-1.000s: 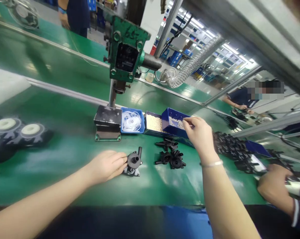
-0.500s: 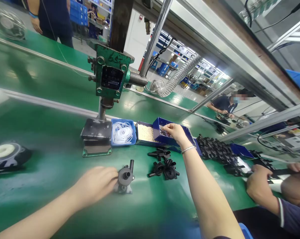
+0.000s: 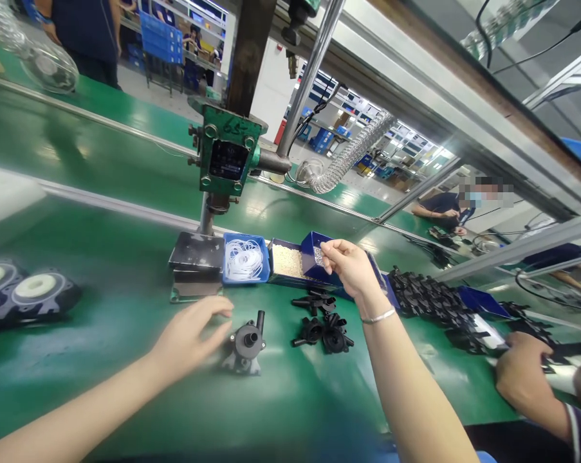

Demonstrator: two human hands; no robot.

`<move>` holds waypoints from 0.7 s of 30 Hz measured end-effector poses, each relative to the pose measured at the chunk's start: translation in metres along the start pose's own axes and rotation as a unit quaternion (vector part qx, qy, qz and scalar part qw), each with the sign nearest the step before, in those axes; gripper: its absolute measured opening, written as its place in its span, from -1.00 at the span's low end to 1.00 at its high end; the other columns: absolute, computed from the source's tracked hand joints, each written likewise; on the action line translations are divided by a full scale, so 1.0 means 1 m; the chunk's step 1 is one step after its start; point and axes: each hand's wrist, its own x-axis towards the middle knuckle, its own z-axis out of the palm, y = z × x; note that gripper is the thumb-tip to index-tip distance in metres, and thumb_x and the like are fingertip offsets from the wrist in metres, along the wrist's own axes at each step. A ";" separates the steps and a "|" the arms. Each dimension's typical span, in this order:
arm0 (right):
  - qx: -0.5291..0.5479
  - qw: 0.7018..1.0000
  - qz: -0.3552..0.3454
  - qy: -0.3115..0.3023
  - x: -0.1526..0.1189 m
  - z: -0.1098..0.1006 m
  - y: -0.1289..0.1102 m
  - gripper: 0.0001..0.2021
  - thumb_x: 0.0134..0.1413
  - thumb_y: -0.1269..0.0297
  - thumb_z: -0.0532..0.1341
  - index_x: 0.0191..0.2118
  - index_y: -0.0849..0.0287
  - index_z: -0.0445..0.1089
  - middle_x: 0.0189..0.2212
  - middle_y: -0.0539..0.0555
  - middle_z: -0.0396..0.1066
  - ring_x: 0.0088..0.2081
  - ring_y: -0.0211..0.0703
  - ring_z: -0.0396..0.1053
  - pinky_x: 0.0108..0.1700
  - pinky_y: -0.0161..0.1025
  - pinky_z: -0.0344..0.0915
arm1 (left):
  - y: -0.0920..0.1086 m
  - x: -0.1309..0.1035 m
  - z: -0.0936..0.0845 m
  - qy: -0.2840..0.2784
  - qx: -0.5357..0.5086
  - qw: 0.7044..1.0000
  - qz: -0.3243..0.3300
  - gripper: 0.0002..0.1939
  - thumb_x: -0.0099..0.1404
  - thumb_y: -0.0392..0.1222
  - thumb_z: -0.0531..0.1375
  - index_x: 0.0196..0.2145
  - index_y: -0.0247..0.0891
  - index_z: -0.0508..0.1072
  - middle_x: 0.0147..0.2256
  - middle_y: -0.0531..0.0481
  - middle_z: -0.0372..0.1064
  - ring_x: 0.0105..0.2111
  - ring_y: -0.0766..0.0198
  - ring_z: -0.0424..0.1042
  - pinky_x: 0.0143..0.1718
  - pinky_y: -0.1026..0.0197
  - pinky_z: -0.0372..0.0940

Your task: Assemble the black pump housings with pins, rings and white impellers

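A dark pump body (image 3: 246, 344) with a round cover and a pipe stub stands on the green table. Just left of it is my left hand (image 3: 198, 325), thumb and fingers apart, holding nothing. My right hand (image 3: 345, 263) is above the front edge of a blue bin (image 3: 312, 247) of small metal pieces (image 3: 318, 256), probably screws. Its fingertips are pinched together; anything between them is too small to make out. Several loose black pump covers (image 3: 314, 330) lie on the table below that hand.
Beside the bin stand a box of cream-coloured pieces (image 3: 287, 259) and a blue tray of white rings (image 3: 244, 260). A green-and-black fixture post (image 3: 227, 157) rises behind. More pump bodies (image 3: 34, 289) sit left. A co-worker's hand (image 3: 524, 366) and rows of black parts (image 3: 425, 299) are right.
My left hand has let go of the pump body and spread its fingers. My right hand has risen slightly from the metal pieces toward the bin's front edge. The view has shifted a little.
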 end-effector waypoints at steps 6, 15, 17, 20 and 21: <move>0.166 0.969 0.055 -0.176 -0.083 0.073 -0.024 -0.75 0.07 0.13 0.37 -0.42 0.20 0.39 -0.66 -0.08 0.33 -0.68 -0.40 0.19 -0.61 -0.40 0.07 | 0.029 0.038 0.000 0.023 -0.092 0.995 0.018 -0.76 0.35 -0.22 0.23 -0.03 -0.23 0.39 -0.20 -0.06 0.50 -0.19 0.24 0.50 -0.12 0.19 0.44; 0.281 0.916 0.169 -0.231 -0.113 0.096 -0.015 -0.72 -0.03 0.16 0.44 -0.46 0.22 0.38 -0.70 -0.11 0.23 -0.68 -0.44 0.07 -0.63 -0.43 -0.02 | 0.037 0.040 -0.004 0.005 -0.084 0.982 0.168 -0.92 0.41 -0.26 0.17 -0.15 -0.22 0.45 -0.26 -0.04 0.53 -0.25 0.29 0.52 -0.22 0.27 0.40; 0.289 0.909 0.181 -0.241 -0.115 0.098 -0.013 -0.71 -0.03 0.16 0.44 -0.47 0.22 0.38 -0.71 -0.11 0.23 -0.68 -0.43 0.09 -0.63 -0.42 -0.01 | 0.038 0.037 -0.007 -0.003 -0.086 0.982 0.169 -0.92 0.41 -0.27 0.16 -0.16 -0.22 0.45 -0.26 -0.04 0.53 -0.25 0.29 0.53 -0.22 0.27 0.41; 0.299 0.912 0.172 -0.223 -0.116 0.103 -0.008 -0.72 0.00 0.16 0.42 -0.48 0.22 0.39 -0.71 -0.11 0.23 -0.69 -0.43 0.09 -0.63 -0.41 0.01 | 0.036 0.037 -0.009 -0.002 -0.096 0.983 0.159 -0.91 0.42 -0.28 0.14 -0.17 -0.25 0.45 -0.28 -0.05 0.53 -0.26 0.28 0.52 -0.20 0.26 0.42; 0.301 0.917 0.165 -0.202 -0.115 0.103 -0.006 -0.72 0.00 0.16 0.42 -0.47 0.22 0.40 -0.70 -0.11 0.24 -0.68 -0.43 0.09 -0.63 -0.41 0.02 | 0.034 0.038 -0.009 0.001 -0.097 0.985 0.142 -0.91 0.42 -0.28 0.14 -0.18 -0.26 0.45 -0.29 -0.05 0.53 -0.26 0.28 0.52 -0.20 0.26 0.42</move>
